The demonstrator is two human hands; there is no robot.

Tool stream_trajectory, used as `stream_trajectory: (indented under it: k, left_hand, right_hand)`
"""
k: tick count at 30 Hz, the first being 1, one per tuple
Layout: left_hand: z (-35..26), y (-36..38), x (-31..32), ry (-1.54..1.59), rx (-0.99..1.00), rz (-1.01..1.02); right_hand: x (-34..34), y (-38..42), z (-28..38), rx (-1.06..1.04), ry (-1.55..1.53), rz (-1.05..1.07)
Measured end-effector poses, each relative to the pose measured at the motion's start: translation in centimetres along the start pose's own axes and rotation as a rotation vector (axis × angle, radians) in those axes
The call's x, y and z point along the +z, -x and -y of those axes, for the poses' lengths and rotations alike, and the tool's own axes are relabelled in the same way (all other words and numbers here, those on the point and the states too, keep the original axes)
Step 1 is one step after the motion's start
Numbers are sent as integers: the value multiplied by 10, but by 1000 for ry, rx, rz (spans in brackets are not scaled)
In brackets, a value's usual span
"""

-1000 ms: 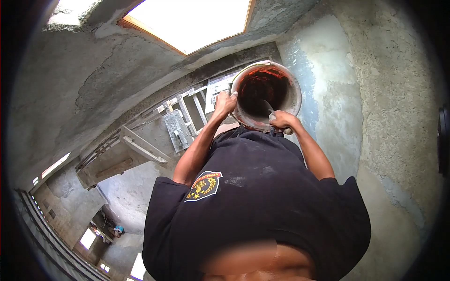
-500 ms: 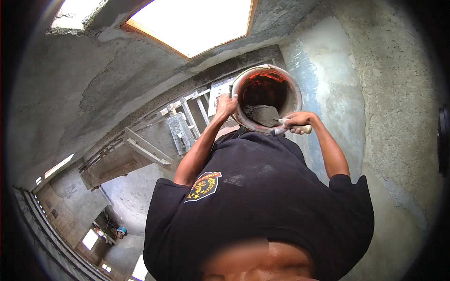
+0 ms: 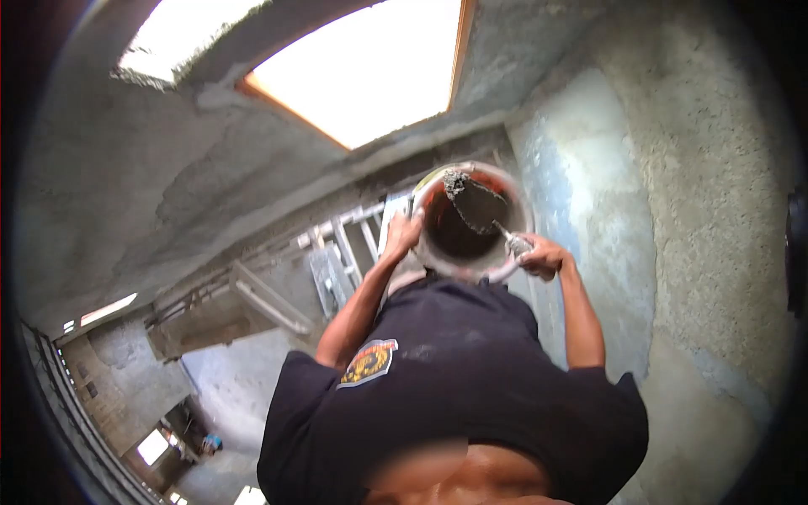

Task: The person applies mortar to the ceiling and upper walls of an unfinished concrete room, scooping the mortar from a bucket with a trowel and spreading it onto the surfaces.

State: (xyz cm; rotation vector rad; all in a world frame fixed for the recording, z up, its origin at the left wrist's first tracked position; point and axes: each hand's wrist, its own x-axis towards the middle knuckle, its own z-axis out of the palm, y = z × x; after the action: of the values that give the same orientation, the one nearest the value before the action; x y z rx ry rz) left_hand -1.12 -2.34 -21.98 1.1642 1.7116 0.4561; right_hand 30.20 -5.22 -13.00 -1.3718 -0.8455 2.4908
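Note:
A round bucket (image 3: 523, 200) with an orange-red inside and a mortar-smeared rim is in front of my body. My left hand (image 3: 404, 231) is closed on the bucket's rim at its left side. At the right side of the rim, my right hand (image 3: 541, 255) grips a trowel. The trowel's blade (image 3: 476, 204) lies over the bucket's opening, with wet grey mortar along its edges and a clump at its tip. Shadow hides the bottom of the bucket.
Left of the bucket are wooden slats (image 3: 345, 251) and a grey board with a handle (image 3: 326, 273). A long wooden piece (image 3: 271, 305) lies farther left. Rough plastered walls (image 3: 715, 168) rise around, with a bright wood-framed opening (image 3: 370, 71) above.
The trowel's blade has risen from inside the bucket toward its far rim and now carries mortar. The bucket and both hands appear lower in view, and the camera view has shifted.

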Motion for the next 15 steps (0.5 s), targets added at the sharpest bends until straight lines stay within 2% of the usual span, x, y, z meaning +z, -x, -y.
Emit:
stream_trajectory:
  k: [2, 3, 4, 5, 6, 7, 8, 9, 10, 12, 14, 15]
  left_hand:
    - [-4, -3, 7, -3, 166, -231]
    - [-45, 14, -13, 37, 248, -123]
    - [-47, 8, -14, 79, 304, -21]
    - [-67, 14, -18, 141, 281, 14]
    - [-88, 23, -24, 188, 344, 94]
    - [-102, 26, -23, 208, 510, 25]
    - [-106, 22, -18, 246, 467, 109]
    - [-102, 19, -12, 227, 417, 157]
    - [-105, 12, -8, 208, 359, 208]
    - [-140, 35, -34, 230, 111, 335]
    - [-140, 31, -36, 162, 226, 267]
    - [-147, 37, -42, 163, 246, 238]
  right_hand:
    - [14, -3, 20, -219, 69, -182]
    - [14, -8, 30, -307, -103, -65]
    - [13, -15, 41, -388, -266, 70]
    - [20, -18, 59, -445, -347, 34]
    - [29, -20, 76, -497, -433, 6]
    - [34, -22, 97, -585, -471, 2]
    - [39, -22, 121, -669, -511, 3]
    - [42, -20, 143, -717, -649, 95]
    - [47, -16, 166, -860, -582, 89]
    - [59, -1, 217, -1152, -467, 66]
    - [73, 19, 270, -1448, -267, -121]
    - [75, 27, 298, -1510, -340, -61]
